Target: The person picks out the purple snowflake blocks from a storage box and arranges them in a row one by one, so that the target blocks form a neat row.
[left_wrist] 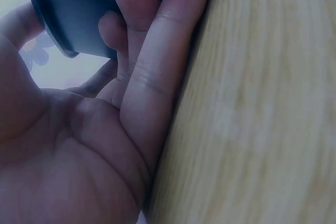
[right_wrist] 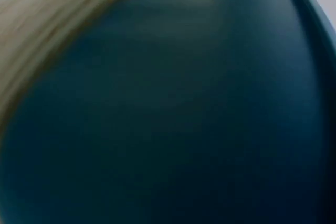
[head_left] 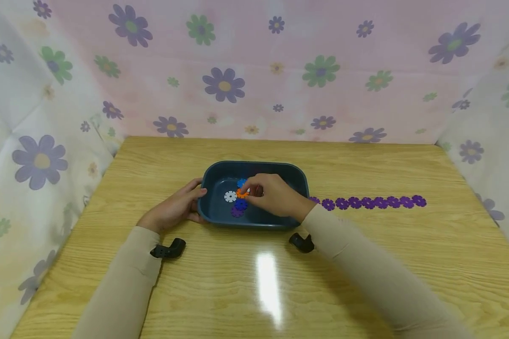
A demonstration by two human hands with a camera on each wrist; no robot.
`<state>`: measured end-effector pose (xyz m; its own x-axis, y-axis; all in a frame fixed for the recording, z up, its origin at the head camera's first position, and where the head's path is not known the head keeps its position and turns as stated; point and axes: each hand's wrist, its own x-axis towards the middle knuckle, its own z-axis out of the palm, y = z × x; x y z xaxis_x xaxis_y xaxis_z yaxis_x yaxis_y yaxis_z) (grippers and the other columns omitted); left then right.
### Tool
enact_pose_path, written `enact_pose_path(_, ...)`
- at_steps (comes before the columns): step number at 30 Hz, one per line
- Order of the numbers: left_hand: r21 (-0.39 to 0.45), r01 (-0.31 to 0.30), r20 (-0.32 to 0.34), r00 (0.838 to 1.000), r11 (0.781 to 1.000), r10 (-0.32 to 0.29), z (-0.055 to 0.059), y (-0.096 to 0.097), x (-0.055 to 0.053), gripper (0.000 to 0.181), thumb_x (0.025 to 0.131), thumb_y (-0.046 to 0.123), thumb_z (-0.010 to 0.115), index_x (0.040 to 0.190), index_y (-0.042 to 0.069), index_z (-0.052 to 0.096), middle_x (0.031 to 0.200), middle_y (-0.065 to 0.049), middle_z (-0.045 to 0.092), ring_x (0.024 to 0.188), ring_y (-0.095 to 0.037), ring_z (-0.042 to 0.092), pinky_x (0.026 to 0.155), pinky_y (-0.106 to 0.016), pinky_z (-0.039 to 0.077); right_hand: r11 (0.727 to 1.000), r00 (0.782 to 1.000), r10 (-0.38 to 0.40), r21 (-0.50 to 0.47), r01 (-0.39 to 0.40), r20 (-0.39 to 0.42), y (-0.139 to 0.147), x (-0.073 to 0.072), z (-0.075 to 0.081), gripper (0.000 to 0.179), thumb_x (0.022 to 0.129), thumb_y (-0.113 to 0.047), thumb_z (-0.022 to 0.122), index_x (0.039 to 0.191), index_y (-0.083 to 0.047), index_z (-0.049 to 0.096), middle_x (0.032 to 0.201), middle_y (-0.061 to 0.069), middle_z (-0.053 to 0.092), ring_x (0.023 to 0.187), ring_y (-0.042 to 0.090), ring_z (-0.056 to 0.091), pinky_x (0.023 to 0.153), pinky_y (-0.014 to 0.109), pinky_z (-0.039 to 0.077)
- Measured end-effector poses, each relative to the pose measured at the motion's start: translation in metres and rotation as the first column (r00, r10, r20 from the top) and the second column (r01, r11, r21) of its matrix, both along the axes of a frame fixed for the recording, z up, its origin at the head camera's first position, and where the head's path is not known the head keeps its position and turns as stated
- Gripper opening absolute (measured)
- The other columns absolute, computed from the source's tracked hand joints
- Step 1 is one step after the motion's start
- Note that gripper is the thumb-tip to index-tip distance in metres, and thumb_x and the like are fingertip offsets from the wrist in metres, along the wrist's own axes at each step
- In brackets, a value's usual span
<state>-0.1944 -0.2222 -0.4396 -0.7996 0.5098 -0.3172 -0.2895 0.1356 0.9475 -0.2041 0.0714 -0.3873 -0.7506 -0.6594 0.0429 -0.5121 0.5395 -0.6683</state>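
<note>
A dark blue-green plastic basin [head_left: 254, 224] sits on the table. My left hand [head_left: 176, 207] holds its left end, thumb at the rim and the other fingers along the outer wall; the left wrist view shows those fingers [left_wrist: 152, 77] low beside the tabletop. Inside the basin, my right hand [head_left: 273, 194] pinches an orange snowflake disc [head_left: 240, 193] between thumb and index finger. Around it lie a white disc [head_left: 230, 196], a light blue disc [head_left: 241, 183], a dark blue disc [head_left: 241, 205] and a purple disc [head_left: 237, 212]. The right wrist view shows the blurred basin interior [right_wrist: 184, 103].
To the right of the basin, a row of several purple discs [head_left: 368, 203] runs across the wooden table [head_left: 220, 287]; its left end passes behind the right wrist. Flower-patterned cloth [head_left: 254, 47] stands behind the table and at both sides.
</note>
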Motion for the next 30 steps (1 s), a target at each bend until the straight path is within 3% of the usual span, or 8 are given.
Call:
enact_pose_path(6, 0.015, 0.001, -0.007, 1.000, 1.000, -0.001, -0.001, 0.001, -0.001, 0.056, 0.108, 0.044, 0.040, 0.156, 0.024, 0.021, 0.106, -0.010, 0.071, 0.090, -0.025, 0.073, 0.081, -0.046, 0.061, 0.991, 0.994, 0.085, 0.101, -0.092, 0.067, -0.020, -0.007, -0.015, 0.021, 0.093, -0.010, 0.071, 0.114, -0.011, 0.073, 0.086, 0.001, 0.066, 0.076, 0.011, 0.058, 0.070, 0.023, 0.052)
enact_pose_path(12, 0.016, 0.003, 0.007, 1.000, 1.000, -0.003, -0.001, -0.001, 0.000, 0.055, 0.108, 0.042, 0.040, 0.156, 0.023, 0.021, 0.108, -0.011, 0.070, 0.091, -0.025, 0.073, 0.081, -0.045, 0.061, 0.977, 0.981, 0.169, 0.119, -0.179, 0.092, -0.027, -0.013, -0.027, 0.025, 0.090, -0.010, 0.075, 0.115, -0.009, 0.073, 0.079, 0.000, 0.065, 0.069, 0.008, 0.055, 0.064, 0.020, 0.048)
enact_pose_path(20, 0.014, 0.001, 0.012, 1.000, 1.000, -0.001, -0.003, 0.000, -0.001, 0.054, 0.108, 0.042, 0.040, 0.156, 0.023, 0.021, 0.104, -0.010, 0.070, 0.087, -0.024, 0.073, 0.079, -0.044, 0.061, 0.974, 0.984, 0.149, 0.156, -0.163, 0.099, -0.026, -0.013, -0.031, 0.028, 0.090, -0.012, 0.075, 0.117, -0.008, 0.073, 0.075, 0.000, 0.062, 0.066, 0.009, 0.054, 0.061, 0.020, 0.047)
enact_pose_path(26, 0.023, 0.008, 0.001, 1.000, 1.000, -0.008, -0.002, 0.001, -0.001, 0.055, 0.108, 0.042, 0.040, 0.156, 0.022, 0.021, 0.103, -0.012, 0.069, 0.084, -0.025, 0.072, 0.078, -0.044, 0.061, 0.975, 0.991, 0.132, 0.175, -0.136, 0.034, -0.026, -0.012, -0.029, 0.026, 0.088, -0.012, 0.077, 0.113, -0.007, 0.073, 0.073, 0.001, 0.061, 0.065, 0.009, 0.052, 0.061, 0.020, 0.045)
enact_pose_path(30, 0.023, 0.005, 0.006, 1.000, 1.000, -0.005, -0.002, -0.001, 0.000, 0.056, 0.108, 0.042, 0.040, 0.156, 0.022, 0.021, 0.103, -0.011, 0.070, 0.083, -0.024, 0.072, 0.079, -0.044, 0.061, 0.971, 0.990, 0.123, 0.196, -0.135, 0.076, -0.028, -0.013, -0.028, 0.024, 0.089, -0.012, 0.077, 0.111, -0.006, 0.070, 0.077, 0.001, 0.060, 0.070, 0.010, 0.052, 0.064, 0.020, 0.046)
